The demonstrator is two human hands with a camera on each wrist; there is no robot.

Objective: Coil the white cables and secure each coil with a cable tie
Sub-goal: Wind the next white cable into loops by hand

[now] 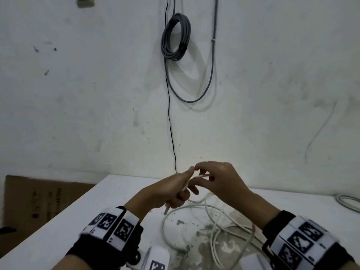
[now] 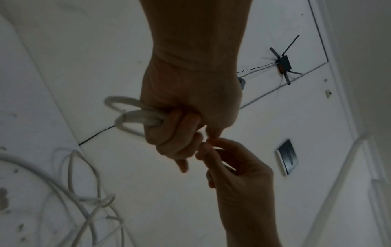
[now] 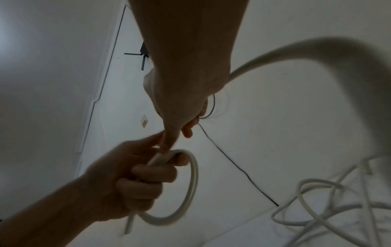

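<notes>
Head view: low in the centre of the frame, two hands meet above a white table [image 1: 81,215]. The left hand [image 1: 171,191] is fisted around a white cable [image 1: 194,206], its short end poking out below the fist. The right hand [image 1: 220,180] touches it fingertip to fingertip, pinching a strand of the same cable. The rest of the cable sprawls in loose loops on the table at lower centre right. A grey cable coil [image 1: 176,37] hangs on the wall at upper centre, and a cardboard box [image 1: 39,199] stands at far left.

Left wrist view: the left hand [image 2: 186,113], centre frame, grips a small loop of the white cable [image 2: 135,117], which juts left. The right hand [image 2: 237,168] reaches up from lower right, fingertips touching the left thumb.

Right wrist view: the right hand [image 3: 186,103], at centre, points downward. The left hand [image 3: 131,175], lower left, clenches the white cable [image 3: 190,192], which curls round in one loop; more lies tangled at lower right.
</notes>
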